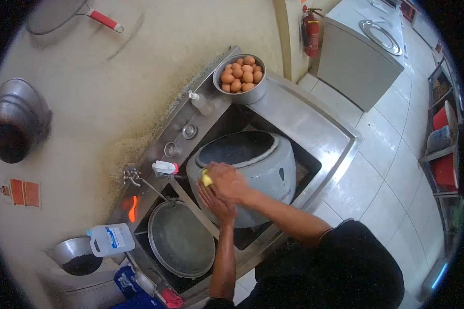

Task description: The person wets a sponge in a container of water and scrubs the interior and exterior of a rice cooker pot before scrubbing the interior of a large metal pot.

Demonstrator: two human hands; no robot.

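My right hand point(229, 182) is closed around a small yellow sponge point(206, 178), which shows at its fingertips. My left hand point(216, 205) is pressed up against the right one, its fingers at the sponge's lower edge; part of its grip is hidden. Both hands are over the near left side of a large grey rounded tub point(263, 191), which lies in the sink basin with its wide dark opening facing the wall. In the left basin, beneath the tap point(134, 176), sits a round metal pan point(183, 239) with cloudy content.
A metal pot of brown eggs point(241, 77) stands at the counter's far corner. Along the wall edge are a clear pump bottle point(201, 103), two drain strainers point(189, 131) and a white-and-pink bottle point(165, 168). A white jug point(112, 239) stands left of the sink.
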